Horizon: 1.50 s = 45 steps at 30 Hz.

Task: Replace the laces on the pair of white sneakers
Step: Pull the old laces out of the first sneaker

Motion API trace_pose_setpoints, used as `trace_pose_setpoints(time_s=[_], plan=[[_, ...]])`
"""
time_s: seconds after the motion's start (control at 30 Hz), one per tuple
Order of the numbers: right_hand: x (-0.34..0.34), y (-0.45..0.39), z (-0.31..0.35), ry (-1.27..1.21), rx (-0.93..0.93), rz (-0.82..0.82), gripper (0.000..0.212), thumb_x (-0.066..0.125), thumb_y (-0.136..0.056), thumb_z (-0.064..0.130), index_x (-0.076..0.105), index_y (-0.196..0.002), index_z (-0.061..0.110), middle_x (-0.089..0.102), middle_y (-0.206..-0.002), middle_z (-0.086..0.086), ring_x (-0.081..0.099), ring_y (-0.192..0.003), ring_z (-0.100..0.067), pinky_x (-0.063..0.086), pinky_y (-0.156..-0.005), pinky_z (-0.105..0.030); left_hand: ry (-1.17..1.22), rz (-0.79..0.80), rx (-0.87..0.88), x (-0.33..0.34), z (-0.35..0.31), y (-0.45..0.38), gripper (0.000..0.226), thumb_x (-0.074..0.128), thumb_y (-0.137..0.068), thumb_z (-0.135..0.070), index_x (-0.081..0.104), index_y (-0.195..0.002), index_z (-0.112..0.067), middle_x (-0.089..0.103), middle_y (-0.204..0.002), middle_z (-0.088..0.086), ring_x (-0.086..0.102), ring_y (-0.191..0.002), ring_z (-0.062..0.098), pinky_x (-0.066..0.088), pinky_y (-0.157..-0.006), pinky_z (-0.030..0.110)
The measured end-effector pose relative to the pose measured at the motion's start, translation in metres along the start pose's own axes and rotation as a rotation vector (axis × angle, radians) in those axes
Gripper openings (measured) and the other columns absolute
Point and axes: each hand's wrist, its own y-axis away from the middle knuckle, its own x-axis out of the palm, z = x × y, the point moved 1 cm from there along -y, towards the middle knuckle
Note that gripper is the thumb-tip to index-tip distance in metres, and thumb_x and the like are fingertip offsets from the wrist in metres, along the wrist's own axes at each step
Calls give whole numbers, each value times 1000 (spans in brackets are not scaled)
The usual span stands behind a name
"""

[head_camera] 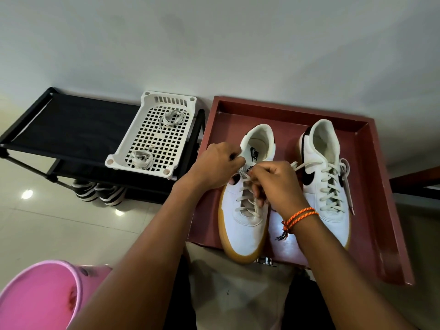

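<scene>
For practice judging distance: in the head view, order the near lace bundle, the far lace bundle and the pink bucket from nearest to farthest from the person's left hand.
1. Near lace bundle, front of the white basket, left of the left hand.
2. Far lace bundle, back of the basket.
3. Pink bucket, bottom left.

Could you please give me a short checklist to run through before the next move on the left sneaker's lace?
1. Left hand pinches the lace at the top of the left sneaker: ok.
2. Right hand grips the lace: ok.
3. Sneaker rests in the red tray: ok.
4. Two coiled laces lie in the white basket: ok.
5. Right sneaker is laced throughout: ok.
6. Lace free of knots under the fingers: cannot tell.
</scene>
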Motion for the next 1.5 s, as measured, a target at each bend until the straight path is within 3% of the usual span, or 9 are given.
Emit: trace_pose_setpoints(time_s=[0.17, 0.33, 0.63, 0.77, 0.9, 1.0, 1.07, 1.3, 1.5], plan=[[0, 2, 1, -108, 27, -77, 35, 58, -94, 9, 60, -62, -4, 54, -48, -16, 46, -37, -28, 39, -41, -28, 93, 3, -47, -1, 3, 1, 38, 54, -86, -31, 53, -75, 5, 62, -71, 26, 65, -61, 37, 54, -61, 52], [10, 5, 0, 581, -260, -173, 30, 52, -90, 47, 72, -88, 25, 67, -66, 1, 64, -64, -23, 50, -56, -34, 165, 23, -120, -8, 5, 2, 46, 58, -78, -39, 64, -77, 6, 69, -75, 27, 71, -75, 46, 61, -72, 61], [8, 1, 4, 478, -306, -153, 22, 60, -84, 36, 72, -76, 19, 61, -55, 4, 58, -53, -16, 52, -54, -37, 238, 69, -189, -11, -2, 6, 29, 57, -97, -14, 59, -82, 11, 73, -66, 17, 76, -60, 32, 62, -64, 45], [1, 1, 8, 302, -242, -330, 19, 65, -78, 29, 66, -63, 18, 57, -50, 5, 55, -50, -18, 51, -51, -41, 267, 136, -186, -11, -8, 8, 25, 50, -100, -11, 57, -82, 5, 76, -70, 19, 76, -62, 42, 60, -66, 64], [7, 10, 13, 521, -335, -392, 19, 63, -89, 19, 77, -101, 25, 50, -56, 6, 56, -56, -26, 48, -54, -37, 275, 150, -198, -11, -9, 8, 23, 48, -100, -9, 58, -84, 3, 76, -71, 20, 76, -63, 42, 62, -70, 66], [14, 16, 17, 703, -439, -297, 17, 58, -98, 25, 74, -96, 21, 60, -61, -4, 51, -55, -29, 30, -48, -28, 249, 140, -188, -12, -10, 9, 29, 49, -100, -11, 59, -85, 12, 75, -68, 19, 76, -61, 40, 62, -67, 67], [20, 19, 14, 786, -452, -275, 14, 59, -99, 26, 70, -92, 19, 59, -62, -5, 42, -53, -26, 16, -48, -24, 229, 125, -189, -14, -10, 10, 32, 50, -101, -13, 63, -89, 14, 75, -66, 19, 76, -59, 39, 64, -66, 65], [17, 12, 8, 859, -370, -183, 16, 54, -101, 25, 70, -100, 21, 70, -79, -8, 67, -74, -34, 40, -59, -35, 269, 166, -204, -13, -7, 8, 27, 49, -103, -11, 62, -81, 0, 75, -69, 20, 77, -63, 41, 66, -63, 49], [3, 13, 19, 644, -315, -481, 17, 67, -89, 27, 66, -74, 19, 59, -58, 4, 53, -55, -25, 35, -53, -28, 308, 170, -216, -13, -7, 8, 25, 50, -104, -9, 62, -85, 1, 75, -71, 23, 76, -63, 45, 61, -51, 35]])
